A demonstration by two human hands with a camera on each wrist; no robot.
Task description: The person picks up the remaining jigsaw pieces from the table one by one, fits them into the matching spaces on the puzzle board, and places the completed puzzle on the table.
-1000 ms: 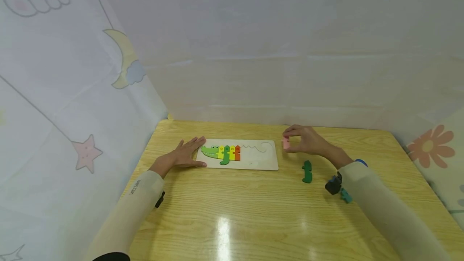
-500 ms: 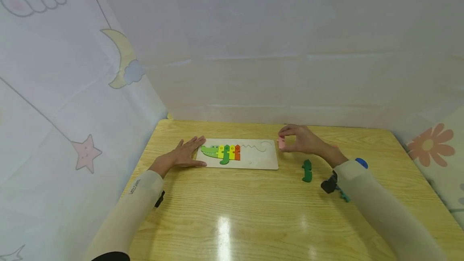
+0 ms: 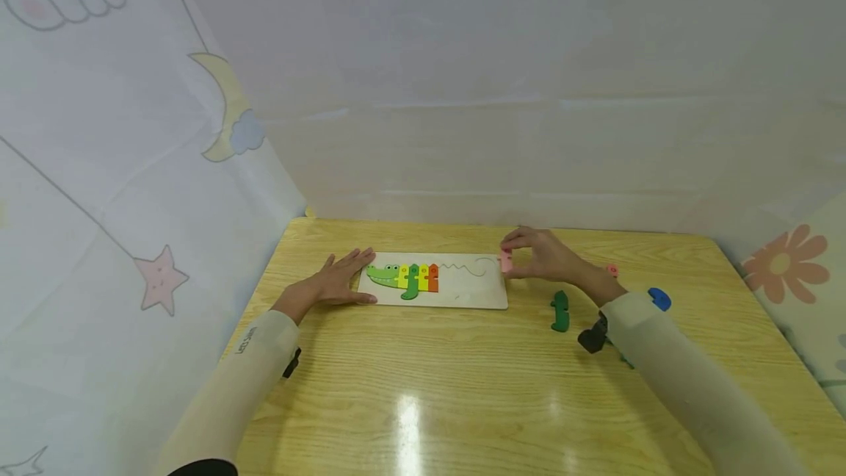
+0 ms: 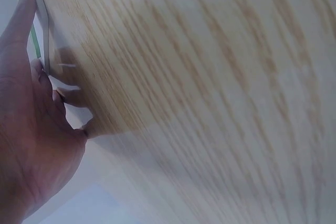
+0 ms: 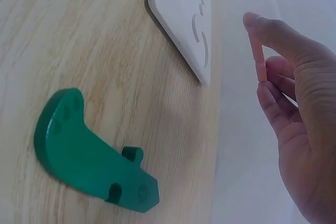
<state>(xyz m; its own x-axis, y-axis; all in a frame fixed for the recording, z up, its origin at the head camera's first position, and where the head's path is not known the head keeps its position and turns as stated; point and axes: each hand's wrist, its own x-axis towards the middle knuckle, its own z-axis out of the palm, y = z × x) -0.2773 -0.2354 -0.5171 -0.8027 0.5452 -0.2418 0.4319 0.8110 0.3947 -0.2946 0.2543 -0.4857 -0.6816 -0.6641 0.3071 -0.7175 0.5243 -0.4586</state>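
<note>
A white puzzle board [image 3: 469, 292] lies on the table, with a crocodile head [image 3: 383, 276] and yellow, green and orange body pieces [image 3: 424, 278] set in its left half. Wavy and curled outlines mark its right half. My left hand [image 3: 340, 281] rests with spread, straight fingers on the board's left edge. My right hand [image 3: 545, 255] pinches a pink puzzle piece [image 3: 506, 261] between thumb and fingers at the board's right edge; in the right wrist view the pink piece [image 5: 258, 59] is seen edge-on, raised above the table.
A dark green leg piece [image 3: 560, 311] lies right of the board. Beyond my right wrist are another pink piece [image 3: 612, 269] and a blue piece [image 3: 659, 299]. A teal piece is mostly hidden under the right sleeve. A pale printed sheet [image 3: 436, 167] rises behind the table.
My right hand has moved left with the pink piece, from beside the board to its right edge. The other pink piece and the blue piece have come into sight. My left hand stays put.
</note>
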